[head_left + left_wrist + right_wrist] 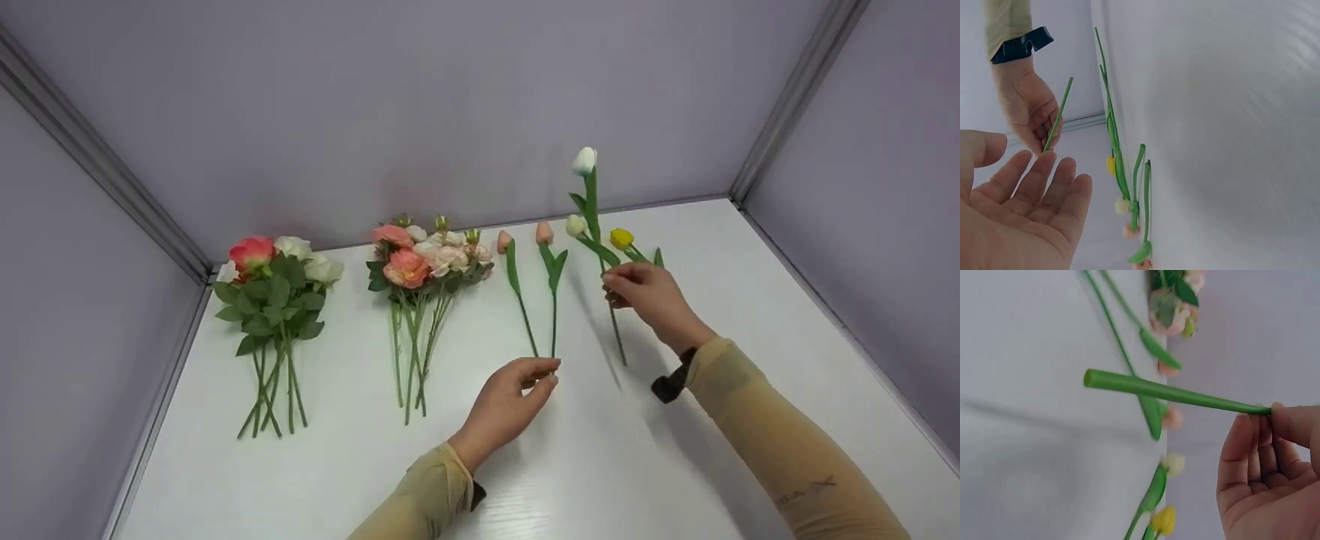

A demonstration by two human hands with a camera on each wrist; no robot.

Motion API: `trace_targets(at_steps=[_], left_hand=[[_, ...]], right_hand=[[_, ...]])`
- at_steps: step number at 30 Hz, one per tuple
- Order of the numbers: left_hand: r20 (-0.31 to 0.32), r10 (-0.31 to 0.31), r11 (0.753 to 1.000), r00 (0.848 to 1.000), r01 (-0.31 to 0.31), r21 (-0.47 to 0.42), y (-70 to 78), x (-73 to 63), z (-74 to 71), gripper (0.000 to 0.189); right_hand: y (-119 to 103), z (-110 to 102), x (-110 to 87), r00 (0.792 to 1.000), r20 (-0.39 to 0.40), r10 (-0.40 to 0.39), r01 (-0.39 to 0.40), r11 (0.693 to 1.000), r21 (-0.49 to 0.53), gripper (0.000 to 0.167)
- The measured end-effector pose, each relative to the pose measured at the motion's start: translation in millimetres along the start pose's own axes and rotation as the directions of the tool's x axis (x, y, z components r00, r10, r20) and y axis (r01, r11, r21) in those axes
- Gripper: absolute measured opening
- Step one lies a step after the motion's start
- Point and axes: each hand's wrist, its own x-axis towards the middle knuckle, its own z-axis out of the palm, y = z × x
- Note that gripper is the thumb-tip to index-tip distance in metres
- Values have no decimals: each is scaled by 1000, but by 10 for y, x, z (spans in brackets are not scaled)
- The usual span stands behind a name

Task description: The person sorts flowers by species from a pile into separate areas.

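My right hand (651, 301) pinches the green stem (1185, 396) of a white tulip (585, 161) between thumb and fingertips. The tulip stands nearly upright, flower up, its stem end pointing down over the white table. My left hand (510, 401) holds nothing; its fingers are relaxed and slightly bent in the left wrist view. It hovers near the lower stem ends of two pink tulips (544, 234) lying on the table. Beyond the right hand lie a cream tulip (576, 226) and a yellow tulip (621, 238), their stems partly hidden by that hand.
A bunch of pink and cream flowers (409, 268) lies left of the tulips. Farther left is a bunch of red and white roses (255, 255) with dark leaves. Grey panels (450, 97) wall the white table (337, 480) at the back and sides.
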Motion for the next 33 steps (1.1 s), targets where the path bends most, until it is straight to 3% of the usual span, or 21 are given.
trace_targets(at_steps=[5, 9, 14, 17, 25, 33], left_hand=[[-9, -73, 975, 997, 69, -211, -32, 14, -32, 38], [3, -114, 925, 993, 107, -364, -61, 3, -38, 45], [-3, -137, 858, 991, 117, -501, -86, -39, -27, 34], [-21, -151, 834, 988, 116, -539, -93, -69, -35, 26], [-41, -151, 838, 988, 106, -535, -122, -133, -79, 24], [-39, -212, 843, 977, 163, -513, -172, -192, -112, 16]], right_hand=[[-133, 407, -106, 996, 70, -63, 45, 973, 227, 41], [-233, 697, -211, 988, 116, -98, 51, 934, 353, 36], [-272, 940, -312, 981, 158, -109, 35, 911, 410, 31], [-263, 1014, -347, 979, 171, -108, 28, 910, 415, 34], [-274, 1084, -377, 982, 159, -105, 29, 907, 420, 28], [-346, 1145, -382, 986, 133, -97, 31, 902, 430, 35]])
